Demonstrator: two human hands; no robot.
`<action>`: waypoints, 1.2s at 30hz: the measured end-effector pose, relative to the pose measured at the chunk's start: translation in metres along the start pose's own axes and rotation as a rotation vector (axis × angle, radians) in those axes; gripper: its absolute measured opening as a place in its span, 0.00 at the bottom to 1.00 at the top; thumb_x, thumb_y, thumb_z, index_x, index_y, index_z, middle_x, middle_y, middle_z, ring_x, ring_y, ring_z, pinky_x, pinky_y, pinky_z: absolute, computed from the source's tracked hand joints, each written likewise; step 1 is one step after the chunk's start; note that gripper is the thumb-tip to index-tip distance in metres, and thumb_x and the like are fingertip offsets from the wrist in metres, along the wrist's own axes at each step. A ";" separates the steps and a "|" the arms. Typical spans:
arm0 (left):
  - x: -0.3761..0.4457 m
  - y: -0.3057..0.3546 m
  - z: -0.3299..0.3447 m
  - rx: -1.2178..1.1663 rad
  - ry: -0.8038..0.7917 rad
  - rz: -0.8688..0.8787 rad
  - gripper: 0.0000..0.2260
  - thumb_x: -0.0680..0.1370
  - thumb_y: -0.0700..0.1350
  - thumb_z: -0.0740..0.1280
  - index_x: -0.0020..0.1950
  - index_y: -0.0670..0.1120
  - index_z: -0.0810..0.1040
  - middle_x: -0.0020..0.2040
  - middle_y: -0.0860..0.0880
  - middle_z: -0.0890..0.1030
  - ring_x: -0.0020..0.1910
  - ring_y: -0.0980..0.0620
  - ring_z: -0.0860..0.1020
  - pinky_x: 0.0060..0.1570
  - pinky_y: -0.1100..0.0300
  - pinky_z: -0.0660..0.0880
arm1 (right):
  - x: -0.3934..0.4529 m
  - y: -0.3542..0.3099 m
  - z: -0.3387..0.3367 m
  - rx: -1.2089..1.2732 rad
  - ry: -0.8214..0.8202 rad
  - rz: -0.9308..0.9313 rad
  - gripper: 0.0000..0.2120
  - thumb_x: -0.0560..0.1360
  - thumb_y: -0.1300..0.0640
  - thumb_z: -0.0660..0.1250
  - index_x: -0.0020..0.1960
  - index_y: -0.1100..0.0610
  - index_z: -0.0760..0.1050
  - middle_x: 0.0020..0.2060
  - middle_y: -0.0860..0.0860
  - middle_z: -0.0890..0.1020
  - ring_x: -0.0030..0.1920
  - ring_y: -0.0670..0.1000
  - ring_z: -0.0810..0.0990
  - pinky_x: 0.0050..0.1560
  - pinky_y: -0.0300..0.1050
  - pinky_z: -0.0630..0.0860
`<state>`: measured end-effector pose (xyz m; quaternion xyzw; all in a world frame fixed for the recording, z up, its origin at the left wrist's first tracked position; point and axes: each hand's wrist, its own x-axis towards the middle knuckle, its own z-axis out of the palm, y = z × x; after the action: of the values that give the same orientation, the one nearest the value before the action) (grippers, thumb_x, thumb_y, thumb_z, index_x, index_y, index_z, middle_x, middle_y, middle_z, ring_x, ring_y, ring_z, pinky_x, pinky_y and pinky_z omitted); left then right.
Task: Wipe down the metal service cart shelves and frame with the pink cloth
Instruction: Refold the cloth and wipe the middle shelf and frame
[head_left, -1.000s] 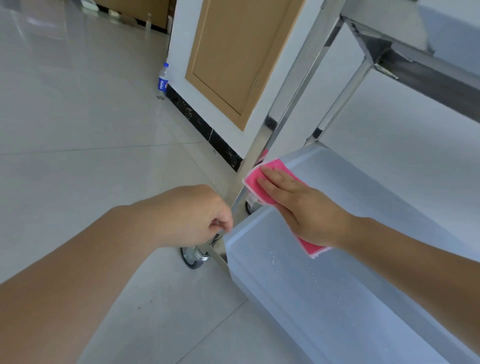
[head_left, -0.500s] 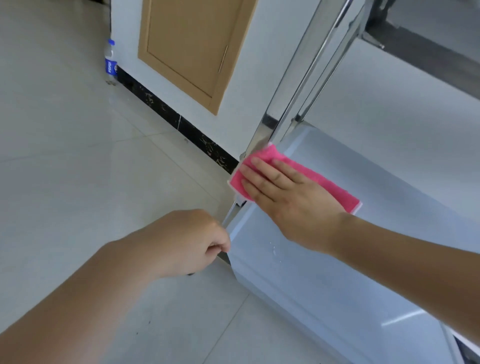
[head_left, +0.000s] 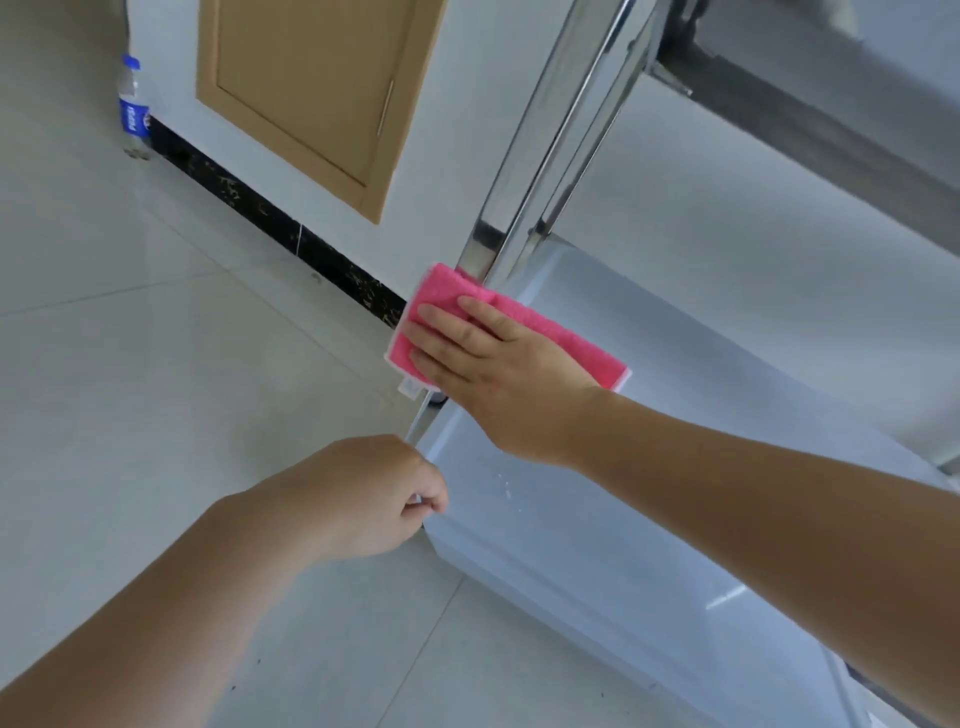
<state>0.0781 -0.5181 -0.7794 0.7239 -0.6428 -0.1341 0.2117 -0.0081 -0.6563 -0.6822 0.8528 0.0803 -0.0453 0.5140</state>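
From the head camera, the right hand reaches in from the right with its forearm stretched across the lower shelf of the cart, palm down and fingers straight, lying flat on the pink cloth and pressing it against the bottom of the shiny corner post where post meets shelf; nothing is pinched, the hand is simply spread over the cloth. The cloth is folded into a strip, one end sticking out past the fingertips to the left of the post, the other end showing behind the wrist on the shelf. The left hand comes in from the lower left, knuckles up and fingers curled under at the near corner of the shelf; whether they grip the shelf edge or just rest against it cannot be told. By count: two hands, one cloth, two upright posts close together, one lower shelf and the dark underside of one upper shelf. On the pale tiled floor stands one plastic bottle with a blue cap and label, against the white wall, beside one tan wooden panel above a black marbled skirting strip. A few small water drops lie on the shelf near the left hand.
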 end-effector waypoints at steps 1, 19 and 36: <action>-0.002 0.001 0.000 0.004 0.006 -0.006 0.10 0.78 0.49 0.60 0.55 0.58 0.78 0.44 0.60 0.76 0.38 0.63 0.72 0.38 0.71 0.64 | 0.001 -0.001 0.000 -0.006 -0.001 -0.002 0.31 0.77 0.51 0.49 0.75 0.58 0.42 0.76 0.55 0.50 0.76 0.57 0.44 0.72 0.55 0.34; 0.001 0.063 0.014 0.075 -0.059 0.008 0.11 0.79 0.49 0.59 0.58 0.57 0.76 0.57 0.58 0.78 0.53 0.58 0.76 0.54 0.58 0.74 | -0.046 -0.008 0.020 0.056 0.019 0.046 0.30 0.77 0.53 0.49 0.75 0.58 0.42 0.76 0.54 0.41 0.75 0.56 0.37 0.72 0.54 0.37; 0.037 0.158 0.044 0.149 -0.170 0.132 0.10 0.78 0.51 0.61 0.57 0.58 0.78 0.55 0.59 0.79 0.53 0.59 0.76 0.54 0.62 0.73 | -0.225 -0.026 0.066 0.034 -0.067 0.112 0.29 0.75 0.54 0.43 0.72 0.58 0.36 0.72 0.52 0.35 0.71 0.54 0.30 0.71 0.54 0.33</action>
<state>-0.0750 -0.5740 -0.7397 0.6796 -0.7130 -0.1328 0.1104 -0.2341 -0.7226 -0.6998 0.8626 0.0147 -0.0463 0.5035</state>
